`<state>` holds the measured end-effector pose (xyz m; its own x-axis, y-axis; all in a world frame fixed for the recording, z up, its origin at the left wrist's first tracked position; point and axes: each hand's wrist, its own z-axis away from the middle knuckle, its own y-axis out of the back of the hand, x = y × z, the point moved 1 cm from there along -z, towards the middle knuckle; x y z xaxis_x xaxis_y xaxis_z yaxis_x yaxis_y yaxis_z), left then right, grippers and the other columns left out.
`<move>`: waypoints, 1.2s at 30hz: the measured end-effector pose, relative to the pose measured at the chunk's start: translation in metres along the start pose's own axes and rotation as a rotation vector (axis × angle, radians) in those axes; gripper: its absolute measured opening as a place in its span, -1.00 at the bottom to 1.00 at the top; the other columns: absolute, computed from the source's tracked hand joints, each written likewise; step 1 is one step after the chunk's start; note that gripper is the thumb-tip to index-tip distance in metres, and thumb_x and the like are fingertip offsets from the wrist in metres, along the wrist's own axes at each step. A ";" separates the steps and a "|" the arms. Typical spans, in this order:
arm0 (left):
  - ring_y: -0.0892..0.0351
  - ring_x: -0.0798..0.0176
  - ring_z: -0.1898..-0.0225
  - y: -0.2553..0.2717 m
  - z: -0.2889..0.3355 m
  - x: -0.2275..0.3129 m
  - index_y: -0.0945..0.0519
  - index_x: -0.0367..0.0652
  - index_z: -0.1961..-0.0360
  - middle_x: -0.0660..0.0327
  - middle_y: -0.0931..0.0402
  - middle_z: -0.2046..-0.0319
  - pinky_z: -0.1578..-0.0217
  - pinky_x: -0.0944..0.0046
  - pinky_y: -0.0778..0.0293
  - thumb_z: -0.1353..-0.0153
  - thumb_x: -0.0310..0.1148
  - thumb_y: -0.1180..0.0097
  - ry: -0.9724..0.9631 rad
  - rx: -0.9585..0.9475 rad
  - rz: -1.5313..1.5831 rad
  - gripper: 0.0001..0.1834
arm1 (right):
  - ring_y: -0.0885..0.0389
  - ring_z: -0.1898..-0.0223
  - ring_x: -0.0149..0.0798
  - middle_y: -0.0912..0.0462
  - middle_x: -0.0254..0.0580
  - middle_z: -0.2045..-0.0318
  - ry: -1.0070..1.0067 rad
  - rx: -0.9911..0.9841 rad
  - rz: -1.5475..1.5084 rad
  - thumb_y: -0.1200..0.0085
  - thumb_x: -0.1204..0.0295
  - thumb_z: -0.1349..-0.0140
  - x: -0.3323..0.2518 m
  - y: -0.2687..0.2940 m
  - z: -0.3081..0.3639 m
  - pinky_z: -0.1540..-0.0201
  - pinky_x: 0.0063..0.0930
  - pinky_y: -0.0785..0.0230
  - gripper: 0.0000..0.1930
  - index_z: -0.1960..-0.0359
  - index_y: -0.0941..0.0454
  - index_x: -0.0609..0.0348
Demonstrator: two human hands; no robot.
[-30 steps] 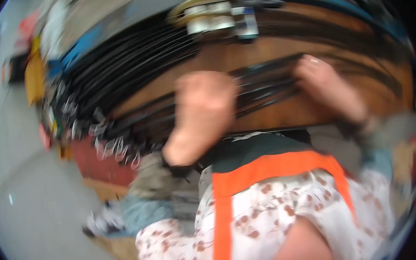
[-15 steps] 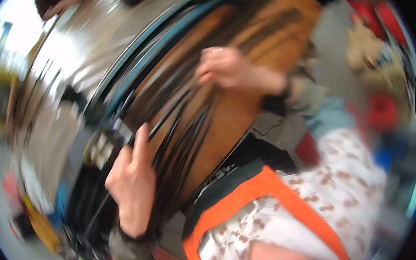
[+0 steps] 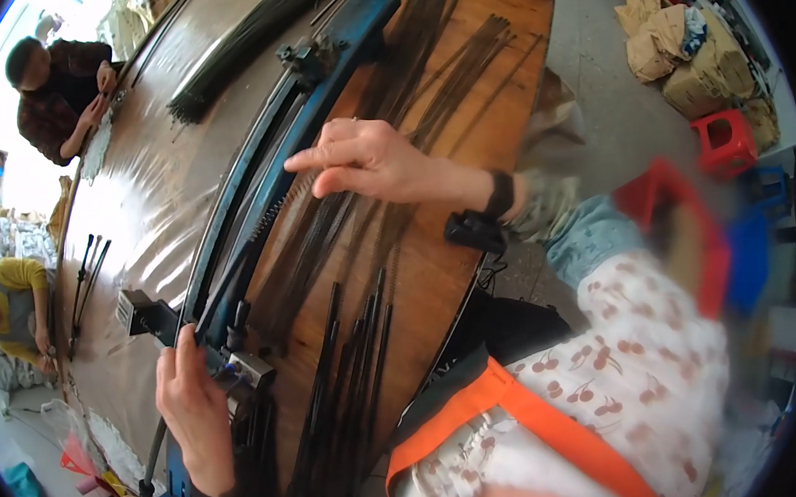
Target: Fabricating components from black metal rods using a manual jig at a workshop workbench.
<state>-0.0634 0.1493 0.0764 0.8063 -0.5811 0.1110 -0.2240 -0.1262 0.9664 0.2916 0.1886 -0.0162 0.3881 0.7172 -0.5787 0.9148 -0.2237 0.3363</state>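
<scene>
Left hand (image 3: 193,410): fingers curled loosely over the blue rail jig (image 3: 312,128), beside its metal clamp block (image 3: 252,367), steadying it.
Right hand (image 3: 367,161): open, fingers extended, holding nothing, pressing black rods (image 3: 322,246) flat on the wooden bench (image 3: 495,60).
More rods (image 3: 340,396) lie bundled near the front edge.

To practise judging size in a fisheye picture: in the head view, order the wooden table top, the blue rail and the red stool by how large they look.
1. wooden table top, largest.
2. blue rail, long and narrow, beside the left hand.
3. red stool, smallest, though it stands farther off near the rim, so its true size is unsure.
</scene>
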 end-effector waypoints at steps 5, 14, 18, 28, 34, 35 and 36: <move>-0.46 -0.15 0.35 0.018 0.001 0.009 -0.54 -0.21 -0.06 -0.03 -0.39 0.38 0.33 -0.02 -0.38 -0.18 -0.70 -0.04 0.016 -0.045 -0.025 -0.60 | -0.48 0.32 -0.32 -0.56 -0.35 0.47 0.012 -0.064 0.025 -0.34 0.28 -0.15 -0.005 -0.018 0.006 0.28 -0.44 -0.38 -0.81 0.30 -0.72 0.09; -0.45 -0.06 0.29 0.042 0.039 0.017 -0.51 -0.22 -0.14 0.03 -0.40 0.34 0.28 0.03 -0.41 -0.22 -0.64 -0.10 0.072 0.024 -0.256 -0.56 | -0.54 0.45 -0.32 -0.61 -0.35 0.43 0.283 -0.044 0.143 -0.32 0.23 -0.12 0.013 -0.040 0.015 0.40 -0.46 -0.52 -0.55 -0.07 -0.63 0.02; -0.49 -0.06 0.26 0.028 0.049 0.014 -0.53 -0.23 -0.09 0.02 -0.47 0.33 0.26 0.03 -0.44 -0.21 -0.68 -0.06 0.024 -0.012 -0.201 -0.60 | -0.45 0.60 -0.34 -0.45 -0.34 0.61 0.342 -0.036 0.135 -0.22 0.45 -0.24 -0.031 -0.076 0.014 0.53 -0.44 -0.39 -0.61 -0.13 -0.59 0.10; -0.60 -0.07 0.28 0.129 0.130 -0.087 -0.57 -0.26 0.05 -0.08 -0.61 0.26 0.23 0.14 -0.49 -0.41 -0.42 -0.07 0.349 0.450 -0.491 -0.81 | -0.70 0.31 -0.11 -0.70 -0.11 0.33 -0.147 -0.321 0.039 -0.13 0.36 -0.32 0.013 -0.103 -0.028 0.25 -0.33 -0.52 -0.86 0.18 -0.66 0.09; -0.56 0.16 0.42 0.136 0.161 -0.087 -0.61 -0.30 0.00 -0.02 -0.63 0.34 0.34 0.27 -0.47 -0.37 -0.45 -0.11 0.456 0.497 -0.396 -0.77 | -0.64 0.34 -0.31 -0.75 -0.32 0.36 0.169 -0.548 -0.306 -0.23 0.30 -0.27 -0.068 -0.229 -0.110 0.12 -0.43 -0.40 -0.85 0.32 -0.73 0.07; -0.54 0.16 0.44 0.138 0.170 -0.086 -0.61 -0.30 0.00 0.00 -0.62 0.35 0.35 0.28 -0.46 -0.37 -0.46 -0.11 0.481 0.485 -0.371 -0.77 | -0.63 0.29 -0.35 -0.74 -0.35 0.36 0.239 -0.558 -0.241 -0.24 0.27 -0.25 -0.071 -0.236 -0.112 0.02 -0.41 -0.31 -0.86 0.32 -0.74 0.02; -0.52 0.16 0.45 0.139 0.184 -0.086 -0.61 -0.30 0.00 0.01 -0.61 0.37 0.35 0.28 -0.45 -0.37 -0.46 -0.11 0.513 0.477 -0.347 -0.77 | -0.62 0.23 -0.39 -0.74 -0.39 0.36 0.315 -0.570 -0.178 -0.26 0.24 -0.23 -0.072 -0.248 -0.112 -0.09 -0.39 -0.23 -0.86 0.33 -0.75 -0.04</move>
<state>-0.2645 0.0342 0.1581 0.9995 -0.0154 0.0264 -0.0301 -0.6326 0.7739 0.0238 0.2662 0.0256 0.1064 0.8884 -0.4465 0.7263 0.2373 0.6451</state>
